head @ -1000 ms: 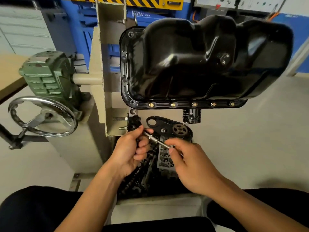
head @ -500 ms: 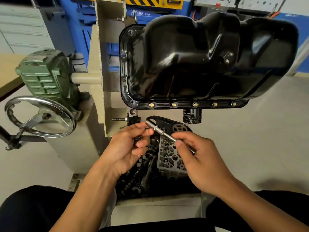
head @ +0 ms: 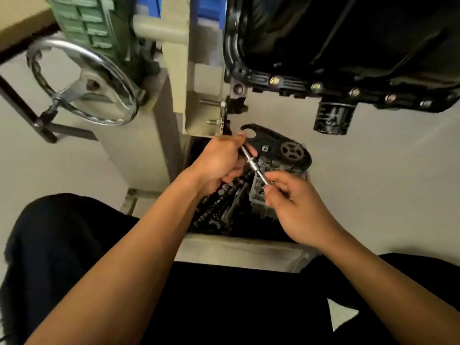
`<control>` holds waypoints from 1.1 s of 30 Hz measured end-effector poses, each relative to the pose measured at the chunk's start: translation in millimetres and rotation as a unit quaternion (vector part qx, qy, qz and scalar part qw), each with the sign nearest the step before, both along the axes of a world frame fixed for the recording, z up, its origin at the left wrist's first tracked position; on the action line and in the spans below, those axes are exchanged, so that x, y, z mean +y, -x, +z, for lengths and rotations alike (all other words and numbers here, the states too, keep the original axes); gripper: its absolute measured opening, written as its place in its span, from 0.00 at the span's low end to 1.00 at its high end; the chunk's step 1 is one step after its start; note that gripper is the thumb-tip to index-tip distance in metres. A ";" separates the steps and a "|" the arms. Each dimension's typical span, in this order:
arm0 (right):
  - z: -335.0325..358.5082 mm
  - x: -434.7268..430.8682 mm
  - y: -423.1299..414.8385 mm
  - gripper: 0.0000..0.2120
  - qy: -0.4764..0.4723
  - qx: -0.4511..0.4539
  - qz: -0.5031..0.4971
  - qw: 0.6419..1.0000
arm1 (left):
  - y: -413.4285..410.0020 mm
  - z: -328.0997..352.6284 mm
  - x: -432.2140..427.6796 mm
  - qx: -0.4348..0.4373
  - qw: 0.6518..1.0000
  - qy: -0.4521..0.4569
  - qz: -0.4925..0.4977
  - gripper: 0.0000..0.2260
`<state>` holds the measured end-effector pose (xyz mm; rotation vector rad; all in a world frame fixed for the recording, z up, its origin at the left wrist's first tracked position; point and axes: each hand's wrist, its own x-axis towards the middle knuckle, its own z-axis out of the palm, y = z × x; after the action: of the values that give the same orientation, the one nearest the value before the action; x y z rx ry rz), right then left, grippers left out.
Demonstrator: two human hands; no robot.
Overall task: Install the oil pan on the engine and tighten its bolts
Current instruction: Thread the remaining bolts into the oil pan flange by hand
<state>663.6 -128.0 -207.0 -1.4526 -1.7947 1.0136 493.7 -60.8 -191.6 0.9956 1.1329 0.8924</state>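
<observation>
Left grip [head: 219, 160] curled round the upper end and right grip [head: 296, 207] pinching the lower end of the extension bar [head: 254, 168], as half a second ago; only my view has dipped, so the oil pan [head: 348, 33], hung above them, still awaits tightening of its bolts [head: 275, 80].
</observation>
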 end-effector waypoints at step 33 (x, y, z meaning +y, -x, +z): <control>-367.9 162.3 104.7 0.13 0.108 -0.511 0.104 0.846 | 60.3 -377.6 21.5 0.206 0.909 0.327 0.156 0.12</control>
<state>558.9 34.2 -574.8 -2.2304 -2.6682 0.5327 433.5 -39.3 -569.2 0.4504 1.8358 0.4788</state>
